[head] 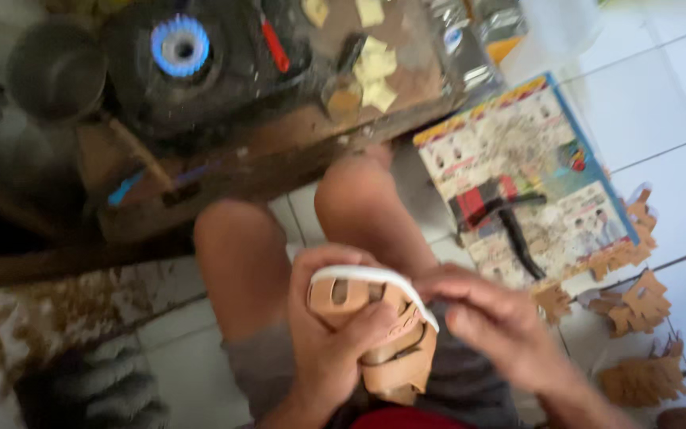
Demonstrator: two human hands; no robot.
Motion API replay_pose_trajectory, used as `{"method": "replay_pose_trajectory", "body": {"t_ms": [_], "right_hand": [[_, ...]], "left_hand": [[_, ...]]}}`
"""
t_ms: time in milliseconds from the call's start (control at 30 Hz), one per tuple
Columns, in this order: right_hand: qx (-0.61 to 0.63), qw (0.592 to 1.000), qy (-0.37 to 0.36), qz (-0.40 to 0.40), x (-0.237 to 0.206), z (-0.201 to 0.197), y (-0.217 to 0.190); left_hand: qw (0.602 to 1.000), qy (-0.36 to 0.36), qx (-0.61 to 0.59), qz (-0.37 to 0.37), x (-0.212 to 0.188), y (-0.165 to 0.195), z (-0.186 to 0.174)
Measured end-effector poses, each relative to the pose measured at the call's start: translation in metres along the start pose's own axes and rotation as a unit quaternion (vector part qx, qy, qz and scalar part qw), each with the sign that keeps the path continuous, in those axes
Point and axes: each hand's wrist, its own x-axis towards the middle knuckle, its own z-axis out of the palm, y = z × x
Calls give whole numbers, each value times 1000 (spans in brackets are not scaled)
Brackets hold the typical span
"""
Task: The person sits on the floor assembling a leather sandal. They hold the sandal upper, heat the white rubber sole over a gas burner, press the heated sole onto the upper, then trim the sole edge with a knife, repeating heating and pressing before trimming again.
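Motion blur softens the whole view, and the lower edge cuts off both forearms. The left hand (329, 334) is closed around a tan sandal upper (391, 349), thumb pressed across its front; the fingers behind it are hidden. The right hand (492, 318), at 3 o'clock of the upper, pinches the white strip (375, 276) arching over its top, fingers curled tight. All of this sits above the person's lap and bare knees. At 1 o'clock a printed sheet (518, 159) lies on the tiled floor (668, 95) with a black tool (510, 218) on it. Brown cut pieces (637, 302) scatter at 3 o'clock. At 11 o'clock a burner flame (179, 46) glows blue on a cluttered wooden bench (279, 151).
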Motion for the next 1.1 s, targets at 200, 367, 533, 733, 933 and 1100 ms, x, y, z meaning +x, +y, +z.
{"method": "replay_pose_trajectory", "body": {"t_ms": [200,367,533,733,933,1100], "right_hand": [[174,983,-55,10,29,-14,-15],[179,980,-91,-7,30,-16,-11],[128,990,-23,51,24,-26,5],[-296,936,188,-44,1,-22,32],[-184,853,409,267,-32,-125,111],[-433,700,515,238,-35,-204,173]], "left_hand": [[995,-97,-14,19,5,11,4],[993,-46,-71,-80,3,12,18],[987,-57,149,1,19,-2,17],[993,20,107,-36,52,-60,59],[982,-114,14,-150,54,-108,79],[966,-153,39,-205,54,-119,58]]}}
